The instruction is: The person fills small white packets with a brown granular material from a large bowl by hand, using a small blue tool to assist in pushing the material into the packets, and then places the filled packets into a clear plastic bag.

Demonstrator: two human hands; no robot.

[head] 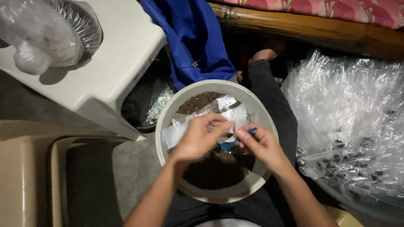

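Fingers of the left hand (201, 136) are pinched on a small clear plastic bag (223, 114), holding it over a white bowl (168, 113) of dark brown grains that rests on the person's lap. Just beside it, the right hand (261, 145) has its fingers clamped on a blue scoop (229, 145) at the bag's mouth. Farther right lies a heap of clear plastic bags (349, 113).

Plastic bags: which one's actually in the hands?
The small clear bag over the white bowl, pinched by the left hand. The heap of bags at right and the bundle on the stool lie untouched.
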